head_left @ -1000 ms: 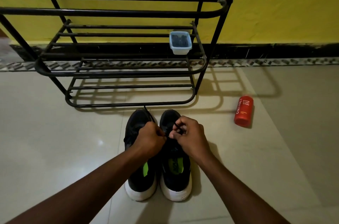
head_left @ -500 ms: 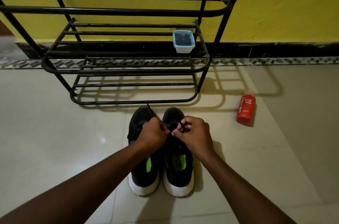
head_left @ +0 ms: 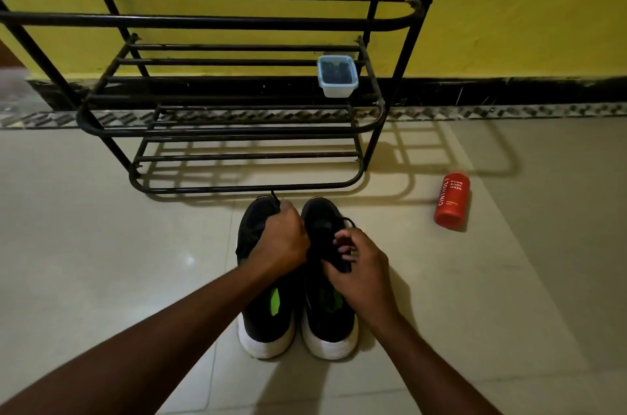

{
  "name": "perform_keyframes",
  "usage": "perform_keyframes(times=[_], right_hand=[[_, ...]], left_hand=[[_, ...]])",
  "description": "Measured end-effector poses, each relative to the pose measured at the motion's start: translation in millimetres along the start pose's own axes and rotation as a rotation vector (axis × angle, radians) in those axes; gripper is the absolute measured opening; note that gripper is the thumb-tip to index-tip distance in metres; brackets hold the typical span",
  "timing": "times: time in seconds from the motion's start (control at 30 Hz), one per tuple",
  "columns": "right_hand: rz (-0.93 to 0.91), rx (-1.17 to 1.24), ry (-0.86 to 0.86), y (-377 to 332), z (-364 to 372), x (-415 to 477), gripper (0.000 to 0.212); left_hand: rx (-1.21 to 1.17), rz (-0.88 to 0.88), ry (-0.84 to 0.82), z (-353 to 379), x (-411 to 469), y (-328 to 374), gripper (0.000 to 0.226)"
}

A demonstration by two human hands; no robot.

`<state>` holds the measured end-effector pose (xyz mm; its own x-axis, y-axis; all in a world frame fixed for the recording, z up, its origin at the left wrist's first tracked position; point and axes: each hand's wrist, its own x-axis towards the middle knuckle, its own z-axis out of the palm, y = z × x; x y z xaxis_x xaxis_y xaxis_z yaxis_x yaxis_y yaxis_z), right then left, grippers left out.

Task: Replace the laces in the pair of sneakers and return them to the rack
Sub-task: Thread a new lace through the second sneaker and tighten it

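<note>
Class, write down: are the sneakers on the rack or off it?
Off it: both sneakers stand side by side on the floor, in front of the rack.

Dim light, rack [head_left: 217,20] throws floor shadows, edges bowed

Rear wall [head_left: 526,7]: painted yellow, surface slightly uneven. Along its foot runs a black skirting band [head_left: 509,90], scuffed with pale marks. Directly below that is a narrow patterned strip [head_left: 509,110] in grey and dark tones.

Floor [head_left: 101,245]: large pale glossy tiles with thin joints. One small bright highlight [head_left: 190,260] shows left of centre.

A black metal-tube rack [head_left: 217,20] stands before the wall, with three slatted tiers in sight and rounded front corners. Its barred shadow [head_left: 441,149] lies on the floor to its right and just in front. Illumination overall is dim and warm.
</note>
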<state>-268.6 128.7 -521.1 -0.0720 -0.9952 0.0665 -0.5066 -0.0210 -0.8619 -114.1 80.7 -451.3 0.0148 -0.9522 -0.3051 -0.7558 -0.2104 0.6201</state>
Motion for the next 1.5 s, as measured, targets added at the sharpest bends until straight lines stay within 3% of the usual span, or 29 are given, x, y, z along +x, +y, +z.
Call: perform_keyframes(times=[0.1, 0.17, 0.2, 0.23, 0.37, 0.43, 0.53, 0.63, 0.73, 0.77, 0.83, 0.93, 1.03, 1.1, 1.17, 1.23, 1.3, 1.5], right_hand=[[0.0, -0.04, 0.057, 3, 4, -5, 0.039], [0.028, -0.048, 0.107, 5, 4, -6, 0.036], [0.032, -0.06, 0.123, 6, 3, -6, 0.035], [0.028, -0.07, 0.13, 5, 5, -7, 0.034], [0.019, -0.079, 0.145, 7, 7, -8, 0.032], [0.022, -0.097, 0.149, 8, 7, -7, 0.03], [0.026, -0.113, 0.156, 9, 8, -8, 0.027], [0.024, -0.102, 0.156, 9, 9, -9, 0.028], [0.027, -0.093, 0.154, 10, 9, -9, 0.029], [0.024, -0.096, 0.153, 10, 9, -9, 0.028], [0.026, -0.096, 0.158, 10, 9, -9, 0.028], [0.036, -0.097, 0.156, 10, 9, -9, 0.031], [0.023, -0.107, 0.163, 10, 10, -9, 0.031], [0.011, -0.11, 0.167, 9, 11, -10, 0.029], [0.001, -0.121, 0.165, 9, 11, -10, 0.027], [-0.02, -0.128, 0.16, 9, 11, -9, 0.024], [-0.025, -0.133, 0.157, 10, 10, -9, 0.022], [-0.027, -0.148, 0.157, 9, 11, -9, 0.023]], left_hand=[[-0.304, 0.104, 0.12, -12, -4, 3, 0.013], [-0.774, 0.051, -0.006, -21, -5, 5, 0.005], [-0.866, 0.064, -0.03, -23, -1, 1, 0.009], [-0.799, 0.115, -0.023, -27, 4, -5, 0.013], [0.317, 0.424, -0.105, -44, 22, -27, 0.02], [0.631, 0.45, -0.198, -49, 26, -31, 0.028], [0.598, 0.48, -0.203, -56, 25, -24, 0.041], [0.366, 0.488, -0.231, -62, 24, -17, 0.038], [0.531, 0.464, -0.332, -74, 27, -14, 0.035], [0.492, 0.466, -0.367, -77, 27, -13, 0.031], [0.143, 0.456, -0.425, -82, 23, -3, 0.035], [-0.374, 0.469, -0.264, -83, 12, 8, 0.052], [-0.752, 0.283, -0.264, -70, 6, 12, 0.052], [-0.83, 0.128, -0.268, -57, 9, 4, 0.047], [-0.628, 0.073, -0.211, -43, 14, -8, 0.036], [-0.205, 0.143, -0.116, -34, 17, -17, 0.02], [0.069, 0.227, -0.074, -28, 16, -17, 0.012], [0.428, 0.193, -0.169, -10, 11, -10, 0.018]])
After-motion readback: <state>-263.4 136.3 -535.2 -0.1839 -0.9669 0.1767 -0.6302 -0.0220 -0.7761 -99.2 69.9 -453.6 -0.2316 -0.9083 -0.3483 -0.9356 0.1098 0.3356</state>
